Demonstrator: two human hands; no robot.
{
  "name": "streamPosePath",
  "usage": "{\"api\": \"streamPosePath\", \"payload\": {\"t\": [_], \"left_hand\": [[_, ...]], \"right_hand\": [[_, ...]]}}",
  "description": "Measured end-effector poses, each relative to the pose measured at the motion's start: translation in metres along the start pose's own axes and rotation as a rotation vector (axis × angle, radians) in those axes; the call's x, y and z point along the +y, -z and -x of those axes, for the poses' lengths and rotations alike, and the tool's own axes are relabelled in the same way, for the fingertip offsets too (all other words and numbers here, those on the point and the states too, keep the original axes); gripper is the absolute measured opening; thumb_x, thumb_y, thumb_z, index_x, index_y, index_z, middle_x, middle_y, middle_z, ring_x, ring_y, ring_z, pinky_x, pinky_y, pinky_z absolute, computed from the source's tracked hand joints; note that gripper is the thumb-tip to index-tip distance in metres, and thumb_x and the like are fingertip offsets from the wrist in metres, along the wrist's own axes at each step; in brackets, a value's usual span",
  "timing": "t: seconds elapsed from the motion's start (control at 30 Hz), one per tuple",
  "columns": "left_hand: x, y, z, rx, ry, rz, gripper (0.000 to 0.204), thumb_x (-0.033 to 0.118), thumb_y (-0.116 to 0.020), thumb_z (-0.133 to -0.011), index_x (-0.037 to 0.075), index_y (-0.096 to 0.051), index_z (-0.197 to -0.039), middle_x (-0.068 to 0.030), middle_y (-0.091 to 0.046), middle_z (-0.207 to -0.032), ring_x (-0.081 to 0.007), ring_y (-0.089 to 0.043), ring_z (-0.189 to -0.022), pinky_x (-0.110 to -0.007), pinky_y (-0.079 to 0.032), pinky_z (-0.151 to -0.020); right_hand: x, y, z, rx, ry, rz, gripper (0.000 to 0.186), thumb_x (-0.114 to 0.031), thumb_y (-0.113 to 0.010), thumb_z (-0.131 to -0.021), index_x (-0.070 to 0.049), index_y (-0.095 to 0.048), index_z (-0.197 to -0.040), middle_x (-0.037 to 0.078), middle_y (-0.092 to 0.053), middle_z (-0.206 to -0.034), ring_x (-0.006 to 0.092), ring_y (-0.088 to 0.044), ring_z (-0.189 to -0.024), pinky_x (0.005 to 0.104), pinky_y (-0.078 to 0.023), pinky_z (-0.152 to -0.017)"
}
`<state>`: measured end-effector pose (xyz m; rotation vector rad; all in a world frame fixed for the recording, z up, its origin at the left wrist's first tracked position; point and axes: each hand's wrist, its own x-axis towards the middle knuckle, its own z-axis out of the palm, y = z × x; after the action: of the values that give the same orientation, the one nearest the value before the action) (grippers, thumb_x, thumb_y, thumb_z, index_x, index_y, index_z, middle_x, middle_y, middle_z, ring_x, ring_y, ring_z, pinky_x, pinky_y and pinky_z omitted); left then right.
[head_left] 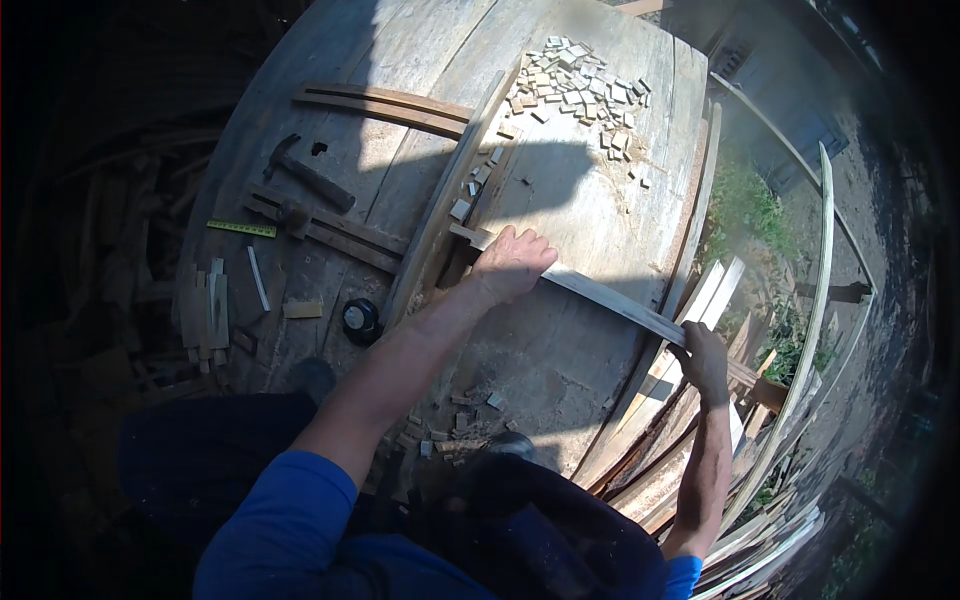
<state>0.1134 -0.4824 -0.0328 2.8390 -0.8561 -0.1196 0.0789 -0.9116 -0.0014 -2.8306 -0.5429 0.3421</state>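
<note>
A long, narrow wooden strip (612,300) lies across the worktable, slanting down to the right. My left hand (514,263) is closed over it near its left end, which reaches to a raised wooden rail (447,190) fixed across the table. Further along, by the table's right edge, my right hand (704,360) grips the strip with bent fingers. Small cut wood pieces (460,210) lie beside the rail, just beyond my left hand. Part of the rail near my left wrist is in shadow.
Many small wooden blocks (580,85) are heaped at the far side. Left of the rail lie a hammer (318,181), a yellow measuring strip (241,229) and a round black object (360,318). Long boards (655,425) are stacked beyond the table's right edge.
</note>
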Motion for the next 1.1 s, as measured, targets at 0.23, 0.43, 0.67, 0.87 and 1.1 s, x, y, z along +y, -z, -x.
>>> {"api": "streamPosePath", "payload": {"t": [0.23,0.43,0.67,0.87,1.1], "left_hand": [[-0.009,0.008,-0.011,-0.065,-0.026,0.016,0.04,0.024,-0.086,-0.077,0.012,-0.06,-0.106,-0.0036,-0.064,-0.105,-0.0234,-0.062,-0.11,-0.044,-0.046,-0.087],[-0.013,0.01,-0.029,-0.105,-0.015,-0.049,0.04,0.028,-0.084,-0.08,0.013,-0.06,-0.108,-0.0021,-0.063,-0.106,-0.0218,-0.061,-0.111,-0.043,-0.045,-0.087],[-0.021,0.008,-0.038,-0.064,-0.023,-0.059,0.037,0.027,-0.082,-0.082,0.013,-0.061,-0.109,-0.0028,-0.064,-0.106,-0.0227,-0.061,-0.111,-0.044,-0.045,-0.087],[0.025,0.018,0.024,-0.317,-0.022,0.337,0.052,0.033,-0.08,-0.085,0.007,-0.059,-0.125,-0.0083,-0.063,-0.11,-0.0242,-0.061,-0.115,-0.044,-0.044,-0.096],[0.038,-0.001,0.066,-0.109,-0.173,0.067,0.071,0.046,-0.077,-0.088,0.005,-0.054,-0.141,-0.0103,-0.061,-0.121,-0.0251,-0.058,-0.118,-0.042,-0.047,-0.102]], "right_hand": [[0.004,-0.001,-0.007,0.019,-0.006,0.008,0.042,-0.03,-0.083,-0.083,-0.013,-0.068,-0.119,0.009,-0.068,-0.096,0.0321,-0.067,-0.089,0.0457,-0.047,-0.079],[0.012,-0.003,-0.012,0.039,-0.013,0.017,0.041,-0.03,-0.082,-0.085,-0.012,-0.067,-0.119,0.009,-0.067,-0.095,0.0323,-0.067,-0.088,0.0453,-0.046,-0.079],[0.008,-0.008,-0.014,0.071,-0.021,-0.025,0.04,-0.032,-0.083,-0.084,-0.01,-0.066,-0.113,0.011,-0.066,-0.096,0.035,-0.065,-0.087,0.0461,-0.046,-0.078],[0.043,-0.003,0.032,-0.16,0.083,-0.09,0.052,-0.05,-0.082,-0.082,-0.005,-0.066,-0.103,0.017,-0.067,-0.085,0.0378,-0.065,-0.081,0.0476,-0.048,-0.073],[0.028,-0.021,0.036,-0.492,-0.239,-0.353,0.086,-0.078,-0.074,-0.076,0.0,-0.067,-0.111,0.018,-0.067,-0.083,0.035,-0.069,-0.081,0.0447,-0.051,-0.072]]}}
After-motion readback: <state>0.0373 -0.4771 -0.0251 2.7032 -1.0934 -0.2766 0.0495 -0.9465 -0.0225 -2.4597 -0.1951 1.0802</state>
